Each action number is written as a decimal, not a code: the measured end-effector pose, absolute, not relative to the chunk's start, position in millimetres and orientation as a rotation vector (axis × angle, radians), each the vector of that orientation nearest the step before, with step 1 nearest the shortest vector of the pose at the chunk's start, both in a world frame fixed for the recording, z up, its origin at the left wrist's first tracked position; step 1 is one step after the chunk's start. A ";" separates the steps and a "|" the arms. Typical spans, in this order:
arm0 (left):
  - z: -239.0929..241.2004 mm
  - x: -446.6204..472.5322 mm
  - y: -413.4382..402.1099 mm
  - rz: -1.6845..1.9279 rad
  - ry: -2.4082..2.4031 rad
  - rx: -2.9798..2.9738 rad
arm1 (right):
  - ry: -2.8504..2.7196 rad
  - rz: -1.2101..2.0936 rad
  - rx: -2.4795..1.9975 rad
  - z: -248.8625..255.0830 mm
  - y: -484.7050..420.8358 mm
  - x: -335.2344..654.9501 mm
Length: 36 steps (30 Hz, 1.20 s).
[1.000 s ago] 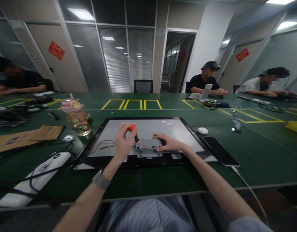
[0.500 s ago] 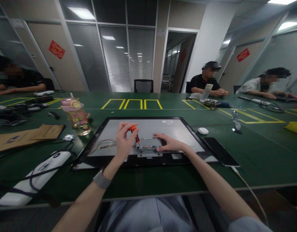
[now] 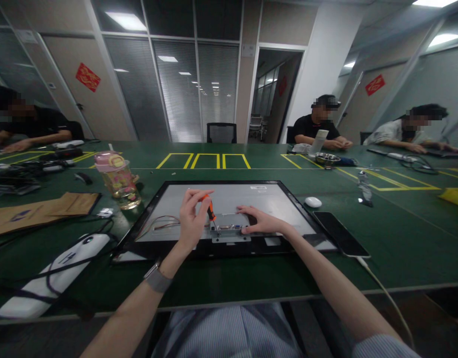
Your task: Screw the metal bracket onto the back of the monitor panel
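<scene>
Head view, the only one: my left hand [image 3: 191, 219] pinches the orange handle of a small screwdriver [image 3: 211, 211] between thumb and fingertips. The shaft is nearly upright, leaning a little, with the tip down at the left end of a grey metal plate [image 3: 230, 234]. A fingertip grip like that suits twirling a thin driver, I'd say. My right hand [image 3: 260, 222] grasps nothing. It lies flat, fingers loosely spread, on the plate's right side, probably pressing down so the plate doesn't shift under the tip. The plate sits on the near edge of a monitor panel [image 3: 251, 195], which lies face down on the green surface [image 3: 400, 233] right in front of me, black frame all round, grey back up. Thin wires [image 3: 161, 222] loop across the panel left of my left hand. There's a grey watch [image 3: 156, 279] on my left wrist. Left of the panel are a pink-lidded bottle [image 3: 119, 181], brown paper sleeves [image 3: 45, 208] and a white device [image 3: 57, 273] wrapped in black cable, all apart from the panel. To the right a dark phone [image 3: 340, 232] lies just beside the frame with its cable running off the near edge, and a small white oval thing [image 3: 313, 201] sits near the corner. Other people sit at the far edges, their hands on their own items.
</scene>
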<state>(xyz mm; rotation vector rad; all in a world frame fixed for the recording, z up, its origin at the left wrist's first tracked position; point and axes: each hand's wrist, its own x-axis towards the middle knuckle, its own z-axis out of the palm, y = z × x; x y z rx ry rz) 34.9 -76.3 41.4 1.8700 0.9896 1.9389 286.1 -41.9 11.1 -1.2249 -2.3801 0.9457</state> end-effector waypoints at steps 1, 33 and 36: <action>42.2 34.7 -76.6 1.944 0.993 1.868 | -2.383 0.944 -1.230 11.5 -42.2 285.9; 37.3 33.2 -72.7 1.848 0.924 1.888 | -2.369 0.964 -1.235 15.4 -44.8 284.3; 38.1 33.4 -73.9 1.807 0.846 1.855 | -2.376 0.961 -1.260 16.7 -45.7 283.9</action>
